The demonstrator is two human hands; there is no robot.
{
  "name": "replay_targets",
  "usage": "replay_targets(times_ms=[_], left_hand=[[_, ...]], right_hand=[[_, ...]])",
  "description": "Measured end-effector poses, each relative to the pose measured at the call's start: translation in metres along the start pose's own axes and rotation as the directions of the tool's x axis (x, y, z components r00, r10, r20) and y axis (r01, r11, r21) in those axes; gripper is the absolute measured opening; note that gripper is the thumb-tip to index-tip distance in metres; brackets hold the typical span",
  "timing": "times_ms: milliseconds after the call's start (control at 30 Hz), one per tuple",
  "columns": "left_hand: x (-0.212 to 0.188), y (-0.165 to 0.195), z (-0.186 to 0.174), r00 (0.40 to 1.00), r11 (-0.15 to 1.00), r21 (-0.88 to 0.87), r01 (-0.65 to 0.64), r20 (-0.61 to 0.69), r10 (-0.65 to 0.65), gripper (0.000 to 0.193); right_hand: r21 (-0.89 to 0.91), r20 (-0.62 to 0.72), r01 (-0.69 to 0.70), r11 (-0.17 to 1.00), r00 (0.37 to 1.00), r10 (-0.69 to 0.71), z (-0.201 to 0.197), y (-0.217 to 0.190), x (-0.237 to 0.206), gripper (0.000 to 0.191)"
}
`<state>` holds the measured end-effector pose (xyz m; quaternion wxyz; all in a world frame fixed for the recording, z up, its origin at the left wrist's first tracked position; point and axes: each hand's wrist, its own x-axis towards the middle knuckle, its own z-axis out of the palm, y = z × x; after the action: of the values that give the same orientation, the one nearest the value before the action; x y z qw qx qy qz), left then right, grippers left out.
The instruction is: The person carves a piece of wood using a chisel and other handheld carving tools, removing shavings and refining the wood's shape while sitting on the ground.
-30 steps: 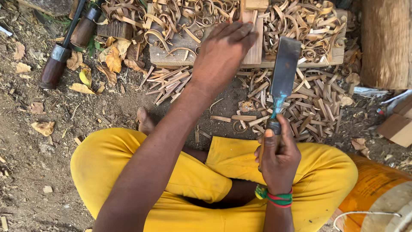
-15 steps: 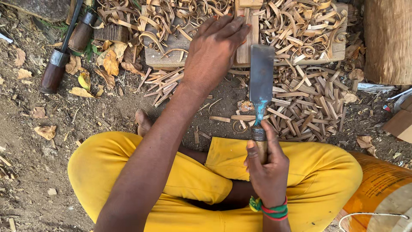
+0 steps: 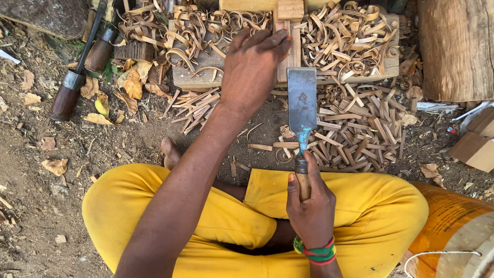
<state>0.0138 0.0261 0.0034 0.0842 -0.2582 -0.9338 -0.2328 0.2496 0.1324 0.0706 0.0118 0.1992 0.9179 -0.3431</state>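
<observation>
Far left: bare dirt ground (image 3: 31, 206), littered with dry leaves (image 3: 55, 166) and small chips. Above that, a dark round tool handle (image 3: 67, 95) with a metal collar, lying aslant, a second similar handle (image 3: 100, 51) just beyond it, a thin dark rod (image 3: 92, 36) crossing both. Next along, yellow and brown leaves (image 3: 131, 82) against the edge of a low wooden block (image 3: 195, 77), heaped with curled wood shavings (image 3: 170, 31). Below, crossed legs in bright yellow trousers (image 3: 128, 216), one bare foot (image 3: 170, 150) showing on the dirt. At centre, left hand (image 3: 254, 64) stretched forward, palm down, fingers spread flat, pressing on a narrow upright piece of pale wood (image 3: 290, 36) on the block; closed around nothing. Just to the right, broad flat chisel (image 3: 302, 100), blade steel-grey with a bluish patch near the neck, cutting edge up against the foot of the pale wood, nearly touching the left hand's fingers. Lower down, right hand (image 3: 309, 206) wrapped tightly round the chisel's wooden handle, thumb along the top, green and red bands (image 3: 316, 253) at the wrist. Further right, more shavings (image 3: 350, 36) on the block and a scatter of straight split slivers (image 3: 355, 128) on the ground. Far right: a thick log (image 3: 455, 49) standing upright, cardboard pieces (image 3: 476, 141) beneath it, an orange container (image 3: 453, 231) at the bottom corner beside the knee.
</observation>
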Motion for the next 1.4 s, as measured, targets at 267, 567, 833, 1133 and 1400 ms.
replay_targets(times_ms=[267,567,833,1133,1400], left_hand=[[0.000,0.004,-0.005,0.999,0.999,0.022,0.043,-0.002,-0.043,0.046],[-0.002,0.010,-0.003,0.997,0.996,0.040,0.076,0.009,-0.076,0.055],[-0.005,0.010,-0.001,0.996,0.996,0.033,0.082,-0.017,-0.082,0.054],[-0.005,0.009,0.006,0.996,0.994,0.073,0.078,-0.036,-0.076,0.055],[-0.007,0.009,0.009,0.996,0.995,0.057,0.086,-0.026,-0.084,0.054]], right_hand=[[0.068,-0.024,-0.005,0.998,1.000,0.006,-0.003,-0.003,0.013,0.044],[0.088,-0.058,0.156,0.984,0.987,-0.151,-0.002,-0.011,0.014,0.041],[0.099,-0.037,0.117,0.988,0.993,-0.114,-0.003,-0.011,0.016,0.043],[0.085,-0.006,0.009,0.996,1.000,-0.009,-0.002,-0.011,0.016,0.044],[0.074,0.008,0.053,0.996,0.999,-0.054,-0.006,-0.018,0.019,0.042]])
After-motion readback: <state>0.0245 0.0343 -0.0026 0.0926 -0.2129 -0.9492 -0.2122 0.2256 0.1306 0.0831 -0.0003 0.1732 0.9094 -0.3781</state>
